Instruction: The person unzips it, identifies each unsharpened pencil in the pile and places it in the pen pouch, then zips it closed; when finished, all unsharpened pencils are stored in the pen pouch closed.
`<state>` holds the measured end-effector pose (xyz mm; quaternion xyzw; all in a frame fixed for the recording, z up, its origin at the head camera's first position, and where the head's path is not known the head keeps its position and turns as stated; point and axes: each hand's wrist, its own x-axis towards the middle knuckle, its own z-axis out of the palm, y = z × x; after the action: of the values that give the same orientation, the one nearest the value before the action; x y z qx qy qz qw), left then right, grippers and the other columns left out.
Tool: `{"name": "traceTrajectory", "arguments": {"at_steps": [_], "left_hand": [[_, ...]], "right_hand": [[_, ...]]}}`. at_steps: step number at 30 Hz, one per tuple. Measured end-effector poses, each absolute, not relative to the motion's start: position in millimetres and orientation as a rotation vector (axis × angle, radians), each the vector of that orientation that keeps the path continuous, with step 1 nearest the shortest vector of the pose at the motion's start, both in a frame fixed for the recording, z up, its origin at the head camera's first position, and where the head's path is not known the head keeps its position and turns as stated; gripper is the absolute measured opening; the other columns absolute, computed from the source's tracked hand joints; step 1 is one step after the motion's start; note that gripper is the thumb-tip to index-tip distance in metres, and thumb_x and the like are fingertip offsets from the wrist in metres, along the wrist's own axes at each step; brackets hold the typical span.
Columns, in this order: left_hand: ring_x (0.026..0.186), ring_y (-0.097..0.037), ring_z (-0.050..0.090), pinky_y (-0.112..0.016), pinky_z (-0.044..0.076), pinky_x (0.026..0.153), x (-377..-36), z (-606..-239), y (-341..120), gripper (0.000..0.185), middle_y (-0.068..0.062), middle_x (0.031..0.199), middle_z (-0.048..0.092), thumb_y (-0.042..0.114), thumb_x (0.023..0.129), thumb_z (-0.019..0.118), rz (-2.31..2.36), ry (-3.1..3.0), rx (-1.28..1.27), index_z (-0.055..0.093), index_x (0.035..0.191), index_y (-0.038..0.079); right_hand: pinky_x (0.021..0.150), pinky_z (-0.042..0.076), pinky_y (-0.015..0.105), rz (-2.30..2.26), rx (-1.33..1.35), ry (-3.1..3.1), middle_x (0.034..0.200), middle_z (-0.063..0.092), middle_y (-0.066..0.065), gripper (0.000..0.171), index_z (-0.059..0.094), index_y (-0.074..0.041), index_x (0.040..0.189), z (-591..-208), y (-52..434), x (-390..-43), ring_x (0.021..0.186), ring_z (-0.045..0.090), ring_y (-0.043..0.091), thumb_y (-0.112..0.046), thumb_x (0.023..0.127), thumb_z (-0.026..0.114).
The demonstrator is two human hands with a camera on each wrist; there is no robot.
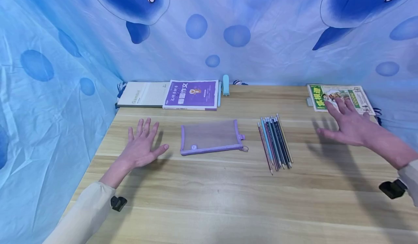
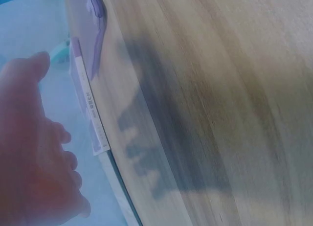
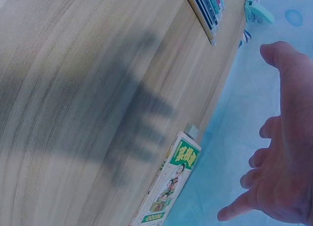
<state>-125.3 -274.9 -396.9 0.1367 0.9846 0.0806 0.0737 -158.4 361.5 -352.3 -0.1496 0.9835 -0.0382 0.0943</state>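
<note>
A blue fabric backdrop (image 1: pixel 261 55) printed with dolphins and bubbles encloses the workspace on three sides. A light wooden table (image 1: pixel 228 200) fills the lower part of the head view. Along its far edge, at left, a white book (image 1: pixel 142 94) lies flat, touching a purple book (image 1: pixel 192 94) beside it; a light blue clip-like item (image 1: pixel 225 85) stands just right of the purple book. At the far right corner a green-covered book (image 1: pixel 339 96) lies flat. In the middle of the table a purple mesh pouch (image 1: pixel 211 137) lies flat, its zipper pull at the right end. Right of it, apart from the pouch, a bundle of pencils (image 1: pixel 275 141) lies side by side, points toward the near edge. The left hand (image 1: pixel 141 146) is over the table just left of the pouch, palm down, fingers straight and spread, holding nothing; whether it touches the wood cannot be told. The right hand (image 1: pixel 347 122) hovers above the table right of the pencils, near the green-covered book, palm down, fingers spread, holding nothing; the right wrist view shows its shadow cast on the wood beneath.
</note>
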Motion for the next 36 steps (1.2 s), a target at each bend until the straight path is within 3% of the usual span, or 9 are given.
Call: {"name": "traceTrajectory", "arguments": {"at_steps": [5, 8, 11, 14, 16, 21, 24, 29, 36], "left_hand": [[0.145, -0.046, -0.013, -0.068, -0.012, 0.110, -124, -396, -275, 0.094, -0.028, 0.160, -0.006, 0.062, 0.097, 0.043, 0.260, 2.957, 0.416, 0.011, 0.158, -0.002], [0.145, -0.049, -0.006, -0.068, -0.003, 0.112, -123, -397, -273, 0.092, -0.031, 0.159, 0.001, 0.057, 0.098, 0.048, 0.290, 2.960, 0.418, 0.014, 0.156, -0.006], [0.142, -0.052, 0.019, -0.066, 0.018, 0.112, -123, -400, -269, 0.084, -0.034, 0.155, 0.022, 0.045, 0.099, 0.055, 0.388, 2.963, 0.423, 0.022, 0.153, -0.011], [0.123, -0.049, 0.051, -0.061, 0.042, 0.102, -124, -403, -259, 0.070, -0.034, 0.137, 0.050, 0.030, 0.098, 0.060, 0.591, 2.952, 0.430, 0.034, 0.145, -0.015], [0.107, -0.044, 0.063, -0.055, 0.051, 0.092, -126, -406, -250, 0.061, -0.031, 0.121, 0.062, 0.023, 0.096, 0.063, 0.735, 2.930, 0.420, 0.043, 0.139, -0.015], [0.097, -0.035, 0.067, -0.048, 0.055, 0.087, -134, -409, -225, 0.055, -0.023, 0.109, 0.067, 0.020, 0.092, 0.066, 0.911, 2.837, 0.276, 0.050, 0.132, -0.014], [0.100, -0.034, 0.064, -0.048, 0.052, 0.091, -137, -410, -212, 0.060, -0.021, 0.110, 0.065, 0.021, 0.090, 0.067, 0.945, 2.794, 0.177, 0.047, 0.135, -0.014], [0.096, -0.030, 0.062, -0.045, 0.053, 0.089, -140, -412, -197, 0.065, -0.017, 0.106, 0.063, 0.020, 0.090, 0.068, 1.002, 2.725, 0.105, 0.043, 0.139, -0.014], [0.079, -0.025, 0.058, -0.037, 0.053, 0.070, -135, -412, -190, 0.038, -0.013, 0.093, 0.062, 0.019, 0.089, 0.068, 1.028, 2.692, 0.038, 0.059, 0.113, -0.008]], "right_hand": [[0.088, 0.015, 0.089, -0.115, -0.459, 2.901, 0.156, -0.006, 0.039, 0.100, 0.001, 0.004, 0.157, -350, 358, -157, 0.140, -0.009, 0.059, -0.055, 0.095, 0.055], [0.092, 0.024, 0.084, -0.119, -0.504, 2.901, 0.153, 0.004, 0.042, 0.095, 0.010, 0.011, 0.154, -352, 352, -157, 0.138, 0.011, 0.061, -0.049, 0.097, 0.056], [0.089, 0.042, 0.071, -0.146, -0.587, 2.929, 0.135, 0.042, 0.044, 0.081, 0.029, 0.018, 0.146, -354, 340, -157, 0.114, 0.053, 0.055, -0.037, 0.097, 0.061], [0.074, 0.056, 0.055, -0.308, -0.684, 2.965, 0.104, 0.064, 0.034, 0.057, 0.049, 0.017, 0.132, -355, 317, -158, 0.081, 0.068, 0.040, -0.023, 0.094, 0.067], [0.064, 0.059, 0.044, -0.494, -0.743, 2.948, 0.088, 0.069, 0.024, 0.043, 0.058, 0.015, 0.122, -357, 296, -160, 0.072, 0.069, 0.030, -0.014, 0.092, 0.068], [0.054, 0.056, 0.028, -0.893, -0.765, 2.759, 0.088, 0.071, 0.016, 0.031, 0.062, 0.012, 0.116, -368, 230, -167, 0.063, 0.067, 0.021, -0.006, 0.091, 0.068], [0.055, 0.057, 0.028, -0.960, -0.718, 2.654, 0.092, 0.070, 0.018, 0.037, 0.058, 0.014, 0.121, -376, 192, -176, 0.063, 0.067, 0.021, -0.008, 0.092, 0.066], [0.065, 0.058, 0.032, -0.924, -0.550, 2.553, 0.102, 0.068, 0.021, 0.052, 0.048, 0.015, 0.132, -391, 153, -189, 0.078, 0.068, 0.024, -0.012, 0.092, 0.067], [0.062, 0.059, 0.034, -1.008, -0.322, 2.365, 0.110, 0.063, 0.025, 0.069, 0.032, 0.012, 0.146, -402, 131, -196, 0.072, 0.067, 0.025, -0.009, 0.091, 0.068]]}}
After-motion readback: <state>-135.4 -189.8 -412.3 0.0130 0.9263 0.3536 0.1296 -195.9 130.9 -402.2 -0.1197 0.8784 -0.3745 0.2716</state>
